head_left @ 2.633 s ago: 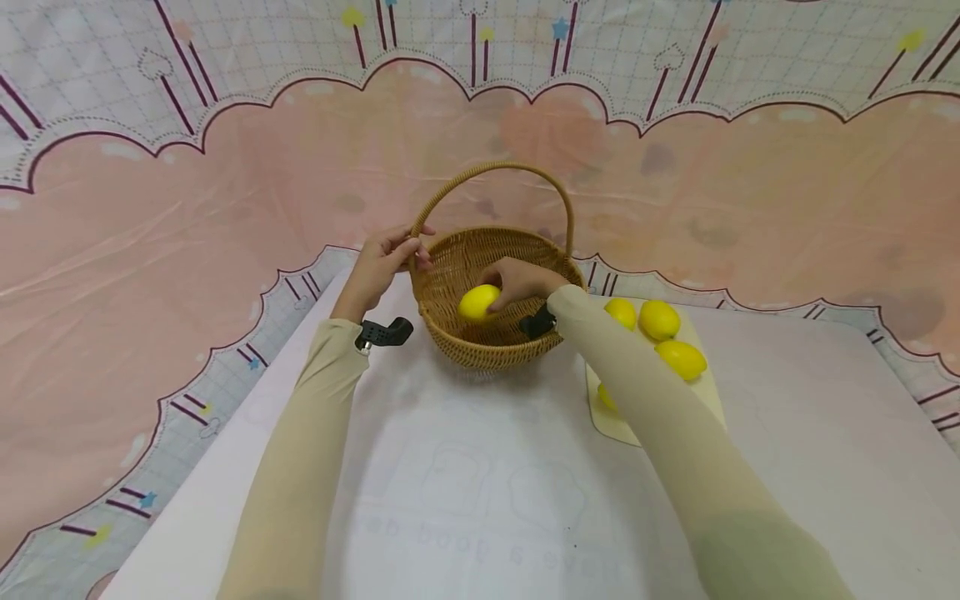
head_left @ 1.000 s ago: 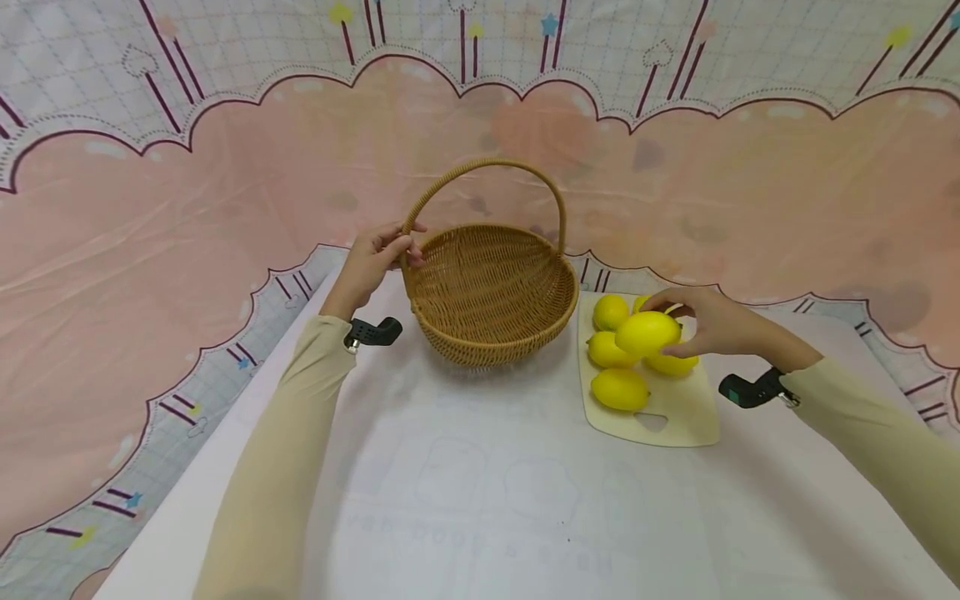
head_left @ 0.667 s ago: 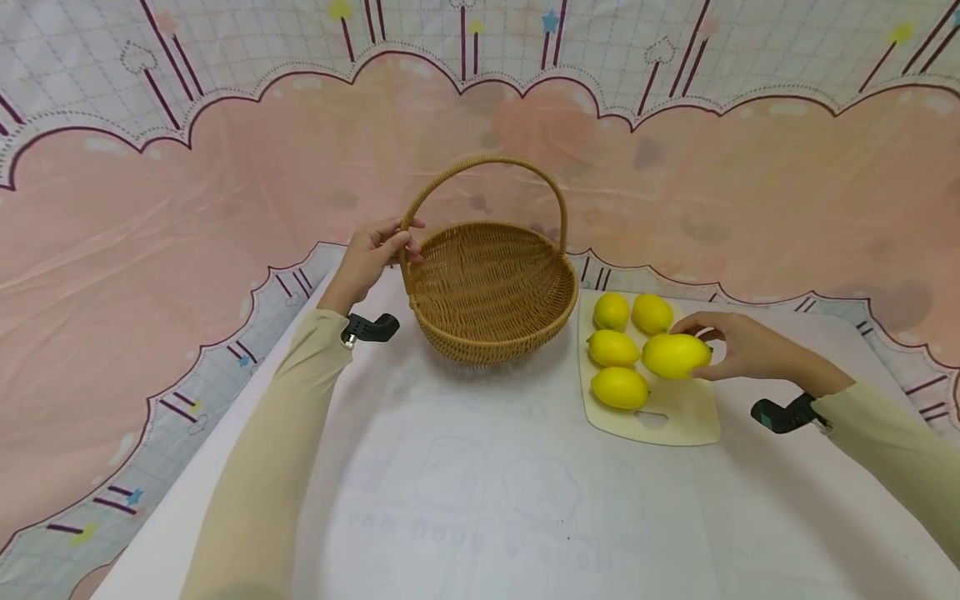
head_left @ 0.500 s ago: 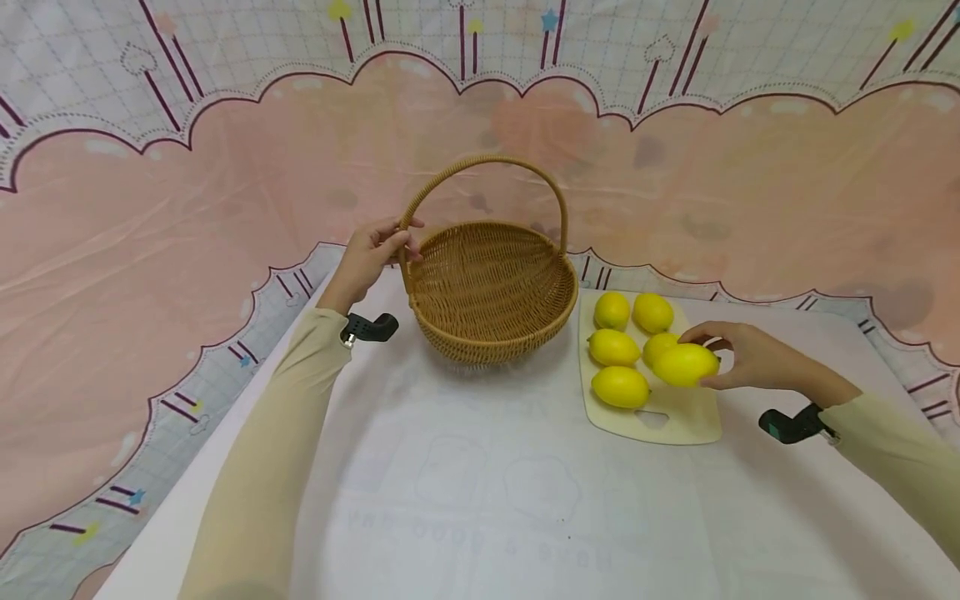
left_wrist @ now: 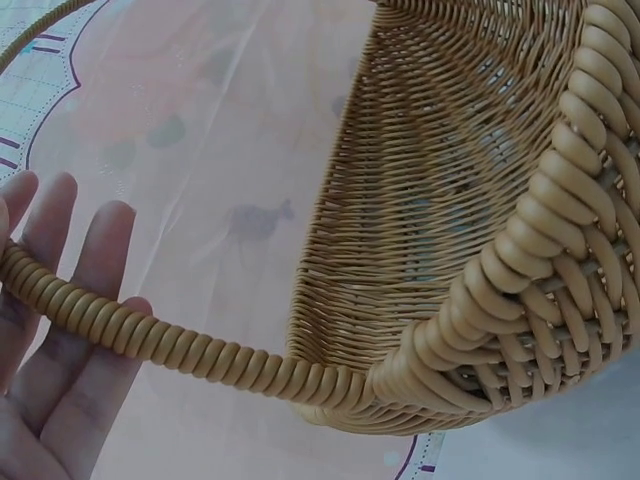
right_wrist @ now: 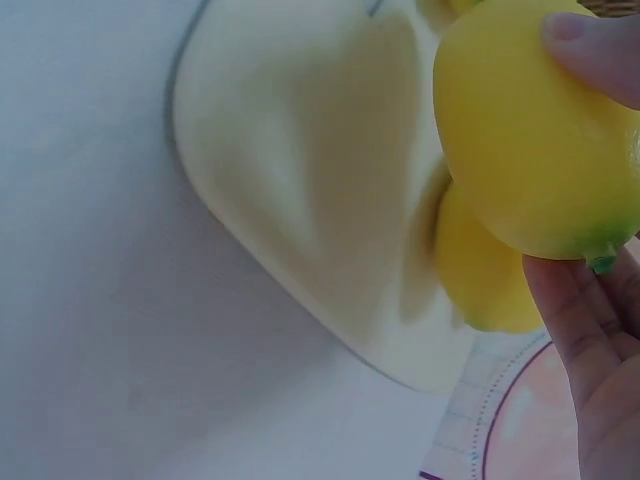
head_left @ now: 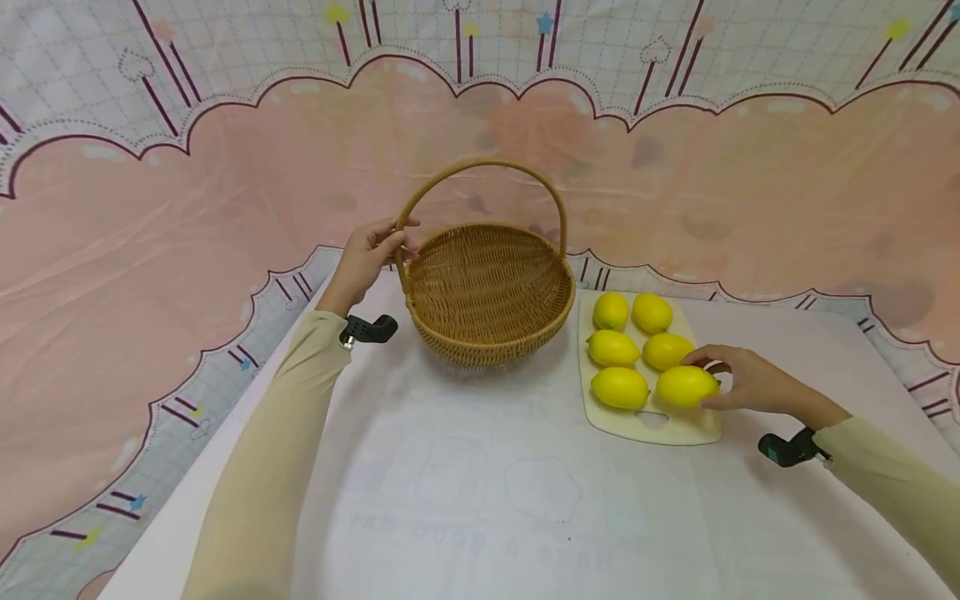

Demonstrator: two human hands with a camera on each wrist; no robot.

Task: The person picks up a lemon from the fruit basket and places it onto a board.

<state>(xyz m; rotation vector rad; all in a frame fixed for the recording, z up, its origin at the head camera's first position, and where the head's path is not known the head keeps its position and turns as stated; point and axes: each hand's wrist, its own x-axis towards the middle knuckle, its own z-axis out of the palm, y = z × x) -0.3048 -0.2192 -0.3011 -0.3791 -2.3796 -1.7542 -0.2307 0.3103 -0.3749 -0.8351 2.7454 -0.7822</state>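
Observation:
My left hand (head_left: 362,262) holds the left side of the handle (left_wrist: 190,352) of a brown wicker basket (head_left: 487,283). In the left wrist view the fingers lie behind the handle, with the thumb mostly cut off at the edge. My right hand (head_left: 757,385) pinches a yellow lemon (head_left: 686,387) between thumb and fingers, over the front right part of a cream cutting board (head_left: 678,429). The right wrist view shows this lemon large, with its green tip near the fingers (right_wrist: 565,310). Whether it touches the board is hard to tell.
Several other lemons sit on the board in rows, the nearest ones being a lemon (head_left: 619,388) to the left and a lemon (head_left: 666,352) just behind. A white table (head_left: 480,467) carries everything, with a patterned pink curtain (head_left: 300,183) behind it.
The right hand has brought the lemon out of the basket, rightward to the board, then toward its front. The left hand has stayed at the handle; the basket has shifted very slightly left.

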